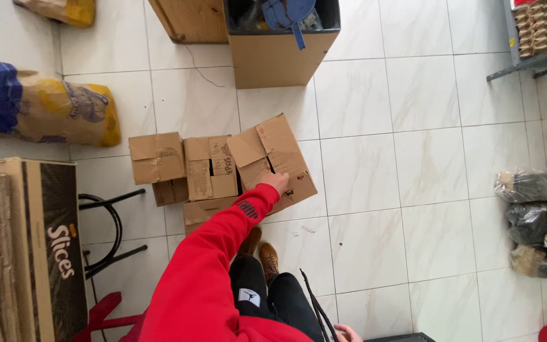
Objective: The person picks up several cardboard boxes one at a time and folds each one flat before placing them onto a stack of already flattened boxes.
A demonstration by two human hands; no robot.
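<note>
Cardboard all round, on a white tiled floor (pixel 425 190).

- Far left, near: a big flat carton (pixel 20 253) lying on its side. Beyond it, a yellow and blue sack (pixel 58 113). Just right of the carton, a black metal frame (pixel 110 228).
- Centre: an open brown box (pixel 207 171) on the floor, its flaps spread out left and right. It lies just beyond the person's brown boots (pixel 261 250).
- The left hand (pixel 274 182), in a red sleeve, rests on the box's large right flap (pixel 276 155), at a dark cut in the board. The fingers lie close together. Whether this grip pinches the flap edge or only presses down on it, I cannot tell.
- Judgement: the flap is creased and bends easily. It would be handled best from near its fold line, with a flat palm rather than fingertips, so that the cut does not tear further.
- Far centre: a taller box (pixel 280 60) with a blue object in it.
- Bottom edge: the right hand (pixel 347 332), only partly in view beside a black case; grip not readable.
- Right: bagged bundles (pixel 536 221) by the wall. Far right, egg trays (pixel 542 25) on a shelf.
</note>
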